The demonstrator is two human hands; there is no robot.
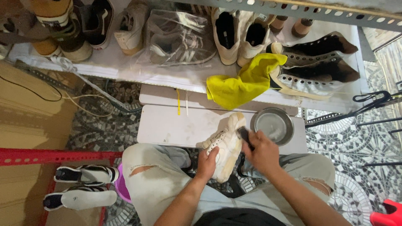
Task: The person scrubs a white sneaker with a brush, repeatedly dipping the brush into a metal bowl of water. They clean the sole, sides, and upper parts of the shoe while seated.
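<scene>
Left grip (207, 162) on one white sneaker (226, 144), right grip (263, 151) on one brush (245, 137)

Shoe-cleaning workshop: shelf (125, 73) crowded with worn sneakers (180, 37), boots (318, 58).

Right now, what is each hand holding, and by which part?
The left hand grips the cream sneaker by its side. The right hand holds a dark brush by its handle end.
</scene>
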